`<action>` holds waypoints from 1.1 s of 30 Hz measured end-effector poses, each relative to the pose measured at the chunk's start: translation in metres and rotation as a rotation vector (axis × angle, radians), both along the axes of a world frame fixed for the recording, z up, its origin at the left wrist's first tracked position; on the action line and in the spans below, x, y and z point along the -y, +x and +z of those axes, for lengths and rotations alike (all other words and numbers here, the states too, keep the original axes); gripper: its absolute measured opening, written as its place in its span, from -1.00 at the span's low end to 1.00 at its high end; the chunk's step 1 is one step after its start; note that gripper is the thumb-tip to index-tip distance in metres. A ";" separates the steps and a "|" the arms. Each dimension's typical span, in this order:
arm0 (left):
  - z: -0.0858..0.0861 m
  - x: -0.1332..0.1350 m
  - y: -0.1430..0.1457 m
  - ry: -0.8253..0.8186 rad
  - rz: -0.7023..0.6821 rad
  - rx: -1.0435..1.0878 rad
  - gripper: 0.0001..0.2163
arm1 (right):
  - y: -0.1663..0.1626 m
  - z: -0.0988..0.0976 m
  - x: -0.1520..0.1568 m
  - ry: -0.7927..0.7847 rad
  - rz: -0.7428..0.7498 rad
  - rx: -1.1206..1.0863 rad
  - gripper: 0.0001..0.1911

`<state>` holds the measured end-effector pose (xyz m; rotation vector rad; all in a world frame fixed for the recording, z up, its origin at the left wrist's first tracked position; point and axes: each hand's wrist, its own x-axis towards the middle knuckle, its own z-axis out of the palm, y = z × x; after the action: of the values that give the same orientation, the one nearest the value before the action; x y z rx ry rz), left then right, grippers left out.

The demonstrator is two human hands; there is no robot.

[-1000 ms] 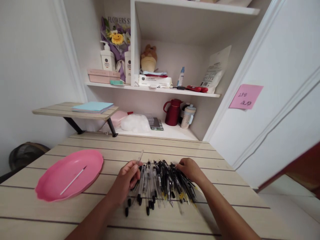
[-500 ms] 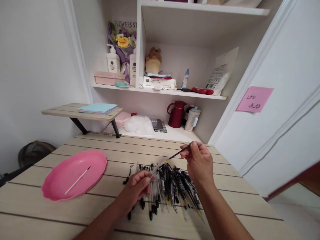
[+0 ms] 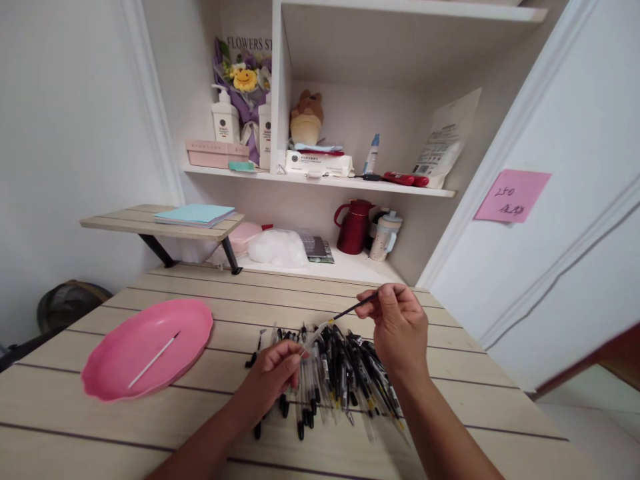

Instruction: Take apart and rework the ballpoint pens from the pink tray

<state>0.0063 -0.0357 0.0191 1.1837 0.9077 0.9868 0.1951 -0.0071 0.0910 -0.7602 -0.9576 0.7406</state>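
My left hand (image 3: 280, 370) pinches a clear pen barrel (image 3: 313, 335) between thumb and fingers, above the pile of pens. Up and to the right, my right hand (image 3: 397, 320) is closed on a dark pen refill (image 3: 353, 309), which slants down to the left. A yellow bit shows where the refill meets the upper end of the barrel; how far it sits inside I cannot tell. Beneath both hands lies a heap of black and clear pens (image 3: 345, 373). In the pink tray (image 3: 195, 347) at the left rests one white refill with a dark tip (image 3: 153, 360).
A small raised stand (image 3: 125, 219) with blue paper (image 3: 195, 214) is at the back left of the slatted table (image 3: 475, 413). Behind are shelves with a red jug (image 3: 354, 229), a tumbler (image 3: 385, 237) and a white plastic bag (image 3: 277, 248). A pink note (image 3: 513, 195) hangs at the right.
My right hand and the refill have shifted very slightly left toward the barrel. My left hand stays almost where it was, and the view has tilted a little.
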 end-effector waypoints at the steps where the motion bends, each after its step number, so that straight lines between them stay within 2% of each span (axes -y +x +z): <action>1: 0.000 0.000 0.000 0.000 0.006 -0.005 -0.77 | -0.001 0.001 0.002 0.009 -0.011 0.026 -0.79; 8: 0.001 0.001 0.001 0.002 0.043 -0.008 -0.74 | -0.003 0.003 0.008 0.024 -0.002 0.072 -0.81; 15: 0.003 0.002 0.000 0.036 -0.004 -0.033 -0.76 | 0.000 -0.001 0.000 -0.027 0.023 0.009 -0.79; 21: 0.002 0.003 0.000 -0.055 -0.134 0.097 -0.74 | -0.019 -0.012 0.006 -0.142 0.194 0.164 -0.76; 25: 0.000 0.004 -0.001 -0.085 -0.161 0.169 -0.73 | -0.035 -0.023 0.010 -0.239 0.313 0.295 -0.75; 33: 0.001 0.003 -0.003 -0.068 -0.163 0.208 -0.74 | -0.034 -0.024 0.009 -0.272 0.383 0.296 -0.70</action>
<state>0.0032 -0.0388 0.0199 1.0580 0.6645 0.9209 0.1609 -0.0162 0.0672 -0.9544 -1.3086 1.1299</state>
